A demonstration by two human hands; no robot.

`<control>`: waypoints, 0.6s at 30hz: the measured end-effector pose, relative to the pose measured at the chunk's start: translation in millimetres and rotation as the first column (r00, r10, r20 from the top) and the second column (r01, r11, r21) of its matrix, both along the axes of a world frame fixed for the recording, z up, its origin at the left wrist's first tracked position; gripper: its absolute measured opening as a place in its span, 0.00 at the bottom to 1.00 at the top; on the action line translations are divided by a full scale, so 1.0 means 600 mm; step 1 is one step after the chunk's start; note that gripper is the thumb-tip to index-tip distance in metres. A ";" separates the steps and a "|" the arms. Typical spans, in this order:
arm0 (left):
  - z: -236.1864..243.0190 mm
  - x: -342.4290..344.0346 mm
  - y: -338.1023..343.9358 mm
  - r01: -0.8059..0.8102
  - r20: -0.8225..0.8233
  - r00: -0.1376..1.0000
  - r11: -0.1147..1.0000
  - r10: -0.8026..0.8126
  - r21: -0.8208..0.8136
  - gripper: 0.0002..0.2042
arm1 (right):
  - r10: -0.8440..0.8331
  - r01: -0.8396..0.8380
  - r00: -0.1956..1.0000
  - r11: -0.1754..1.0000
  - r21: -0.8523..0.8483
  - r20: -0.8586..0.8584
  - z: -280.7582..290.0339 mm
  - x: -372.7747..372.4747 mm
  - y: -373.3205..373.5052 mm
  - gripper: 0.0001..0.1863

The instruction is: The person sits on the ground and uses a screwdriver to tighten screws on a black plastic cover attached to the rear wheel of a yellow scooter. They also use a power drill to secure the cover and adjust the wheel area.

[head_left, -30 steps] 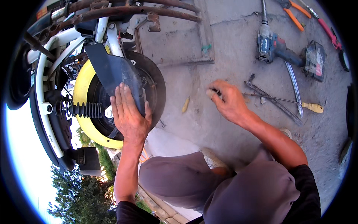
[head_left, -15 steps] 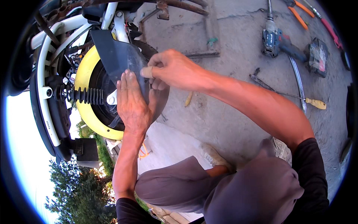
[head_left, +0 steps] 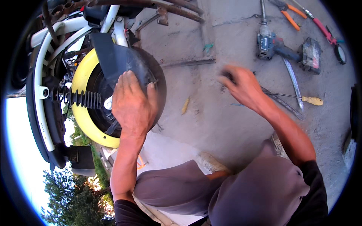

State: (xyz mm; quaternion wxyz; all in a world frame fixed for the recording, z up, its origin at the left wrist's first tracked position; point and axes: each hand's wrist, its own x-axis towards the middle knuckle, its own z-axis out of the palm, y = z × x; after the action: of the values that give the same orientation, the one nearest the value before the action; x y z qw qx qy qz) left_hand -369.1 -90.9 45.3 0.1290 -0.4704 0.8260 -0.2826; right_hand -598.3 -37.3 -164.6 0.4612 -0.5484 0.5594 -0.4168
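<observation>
My left hand (head_left: 135, 103) lies open, fingers extended, on a black plastic fender piece (head_left: 115, 56) over the scooter's wheel with its yellow rim (head_left: 80, 115). Just left of that hand are a black coil spring shock absorber (head_left: 85, 98) and white frame tubes (head_left: 39, 113). My right hand (head_left: 239, 84) is in the air over the concrete floor, right of the wheel, its fingers curled and slightly blurred; whatever may be inside them is unclear.
On the concrete (head_left: 203, 120) lie a cordless impact driver (head_left: 267, 45), orange-handled pliers (head_left: 290, 19), a red-handled gauge tool (head_left: 324, 32), a metal lever (head_left: 292, 81) and a yellow-handled screwdriver (head_left: 312, 101). Rusty tubes (head_left: 177, 13) extend across the top. My knees occupy the lower middle.
My right hand went left onto the fender beside my left hand, then came back right, off it, over the floor. My left hand has stayed on the fender.
</observation>
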 end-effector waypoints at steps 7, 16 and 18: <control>0.009 0.001 -0.018 0.064 -0.047 0.997 0.996 -0.067 -0.058 0.20 | -0.136 0.142 0.884 0.990 -0.022 -0.447 -0.079 -0.114 0.225 0.20; 0.025 -0.042 0.013 0.282 -0.008 0.957 0.941 -0.289 -0.184 0.17 | -0.063 0.114 0.592 0.993 0.006 -0.803 -0.072 -0.200 0.281 0.37; 0.006 -0.043 0.035 0.399 -0.257 0.890 0.916 -0.377 0.037 0.16 | -0.034 0.101 0.577 0.994 0.030 -0.816 -0.079 -0.224 0.298 0.37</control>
State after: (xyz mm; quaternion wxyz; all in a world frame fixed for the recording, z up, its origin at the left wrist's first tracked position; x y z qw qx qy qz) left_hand -394.8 -69.7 49.1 -0.0122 -0.3206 0.9245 -0.2056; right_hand -732.6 141.4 -212.0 0.1573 -0.6394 0.7437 -0.1156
